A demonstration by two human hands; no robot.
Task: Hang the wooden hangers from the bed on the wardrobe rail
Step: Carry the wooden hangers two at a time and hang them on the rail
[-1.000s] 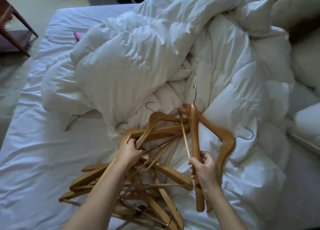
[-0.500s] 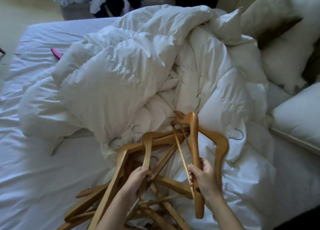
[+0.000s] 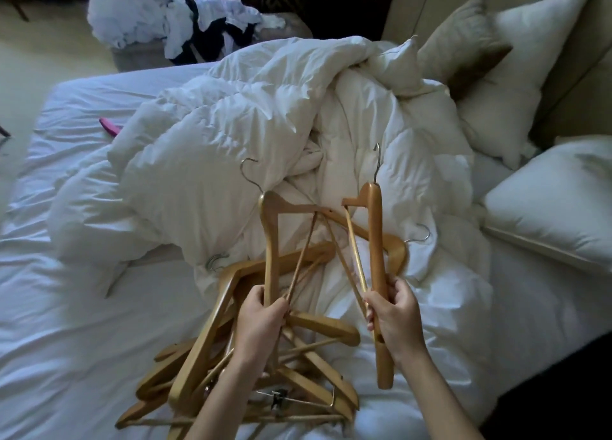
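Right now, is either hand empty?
No, the left hand grips a first hanger and the right hand grips a second hanger.

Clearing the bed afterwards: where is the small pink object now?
Head view, far left: the small pink object lies on the white bed sheet, its end tucked under the left edge of the crumpled white duvet.

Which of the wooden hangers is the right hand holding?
The edge-on hanger with its hook toward the duvet: the right hand grips it. The left hand grips another hanger; the other hangers lie piled on the bed.
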